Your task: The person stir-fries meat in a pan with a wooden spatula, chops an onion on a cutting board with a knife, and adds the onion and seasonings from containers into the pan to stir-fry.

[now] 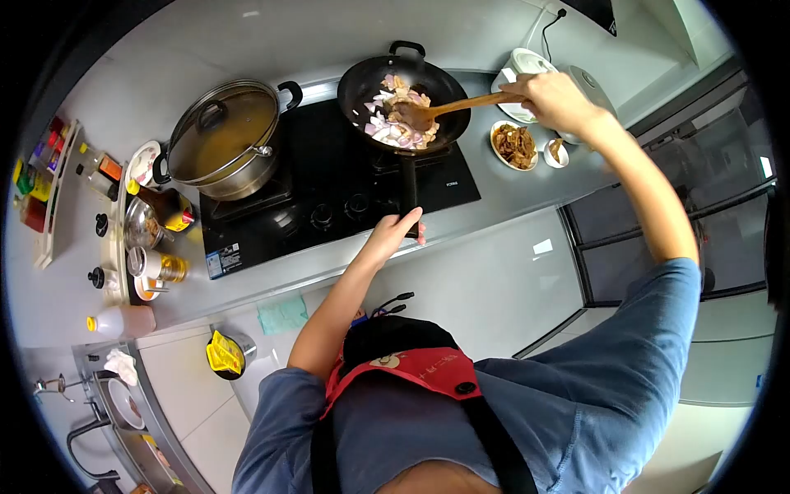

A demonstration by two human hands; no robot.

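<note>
My left hand [392, 237] is closed round the long black handle of a wok [355, 86], which sits on the right burner of the stove. My right hand [550, 97] grips the end of a wooden spatula [471, 103]. The spatula's blade rests in the wok among the food. That food [388, 125] looks like pale purple onion pieces mixed with light brown bits, perhaps meat. Right of the wok stand a white plate of brown sliced food [515, 146] and a small white bowl [556, 154] with a brown piece in it.
A large lidded pot [226, 140] occupies the left burner of the black stove [329, 189]. Bottles, a metal bowl [144, 223] and an oil jug [160, 265] crowd the left counter. White appliances [527, 70] stand back right. A sink [123, 403] lies lower left.
</note>
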